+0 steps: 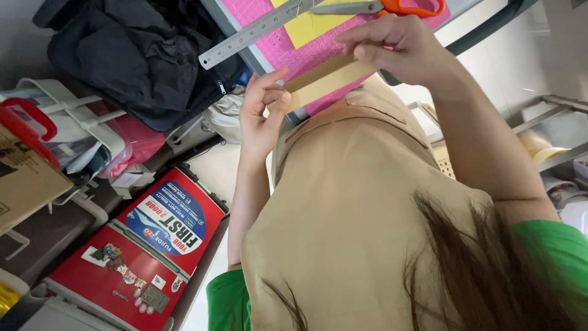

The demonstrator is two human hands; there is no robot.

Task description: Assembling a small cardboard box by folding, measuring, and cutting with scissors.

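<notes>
Both hands — left hand [262,113], right hand [395,49] — pinch opposite ends of a tan cardboard strip [324,79] at upper centre, below the steel ruler [257,30] and orange-handled scissors [380,7].

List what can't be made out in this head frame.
- Scissors: blades cut off by the top edge.
- Tan strip: both ends covered by the left hand and right hand.
- Yellow sheet: partly under the steel ruler.
</notes>
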